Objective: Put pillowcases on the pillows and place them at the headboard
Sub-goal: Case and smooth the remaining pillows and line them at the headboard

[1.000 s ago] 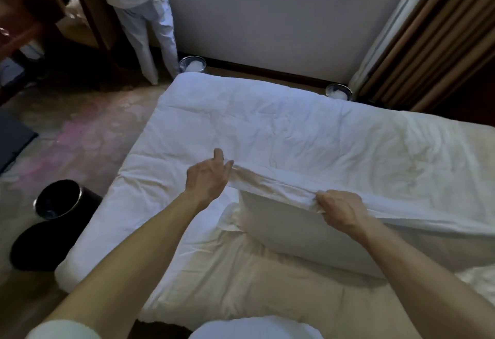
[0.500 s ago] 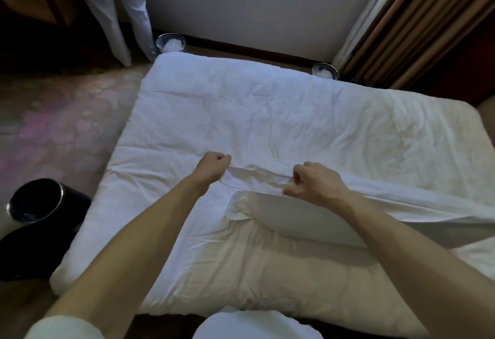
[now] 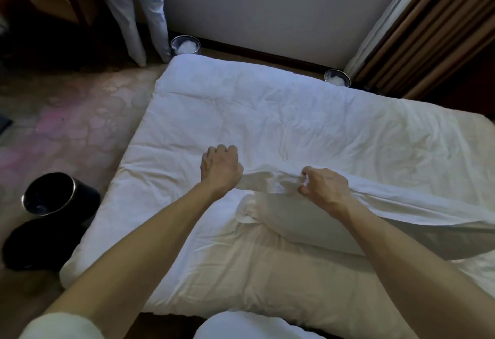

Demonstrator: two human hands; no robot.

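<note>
A white pillow [image 3: 292,223] lies on the bed [image 3: 267,119], partly under a white pillowcase [image 3: 401,204] that stretches off to the right. Its left end sticks out bare below the raised cloth. My left hand [image 3: 221,168] is closed in a fist at the left corner of the pillowcase's upper edge. My right hand [image 3: 325,187] pinches a bunch of that same edge a little to the right. The pillowcase's open mouth faces me, lifted above the pillow.
A black bin [image 3: 49,194] stands on the carpet left of the bed. Two small metal bins [image 3: 186,44] [image 3: 337,77] sit by the far wall. A person in white trousers [image 3: 134,14] stands at the far left. Brown curtains [image 3: 428,25] hang at right.
My right hand has slid left along the pillowcase edge, gathering cloth toward my left hand. My left hand has closed from open fingers into a fist.
</note>
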